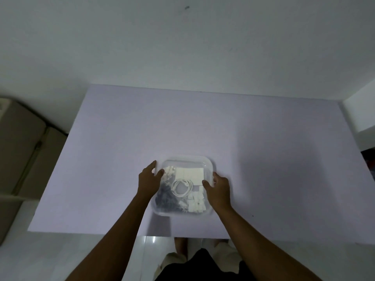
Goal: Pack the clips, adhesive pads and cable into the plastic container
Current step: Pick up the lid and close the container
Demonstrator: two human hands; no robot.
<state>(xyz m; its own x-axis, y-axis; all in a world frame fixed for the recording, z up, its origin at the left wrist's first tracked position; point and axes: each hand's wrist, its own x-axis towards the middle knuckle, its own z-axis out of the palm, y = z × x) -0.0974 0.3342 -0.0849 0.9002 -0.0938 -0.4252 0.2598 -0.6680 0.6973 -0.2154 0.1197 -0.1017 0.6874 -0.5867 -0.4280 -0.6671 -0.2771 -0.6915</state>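
**A:** Where does everything sit right now?

**B:** All inside the plastic container (pixel 183 158), which rests on the lavender table (pixel 263 159). The coiled white cable (pixel 172 186) lies about the container's middle. Flat white adhesive pads (pixel 188 175) are toward its far side, a heap of dark clips (pixel 164 199) is in its near-left corner, and some white clips (pixel 168 171) are in its far-left corner. Small white pieces fill its near-right corner; I cannot tell whether those are pads or clips.

**A:** And the hands?

**B:** The left hand (pixel 151 177) holds the container's left edge, thumb over the top and fingers down the outside. The right hand (pixel 218 186) does the same on the container's right edge. Both are narrowed onto the rim, with nothing else in them.

**A:** Is a lid on?

**B:** The top looks glazed over, as if a clear lid covers it, but I cannot say for sure.

**A:** How would it handle?

**B:** Light, I'd judge: thin plastic and small parts. The walls probably flex under a hard squeeze, and smooth plastic can slip. A grip on two opposite edges, near the corners where the rim is likely stiffest, seems best. The contents are loose, so if it tilts the clips would slide and the cable may spring out of its coil. Keep it level. If a lid is to be pressed home, push along the rim rather than the middle, which would likely bow onto the pads.
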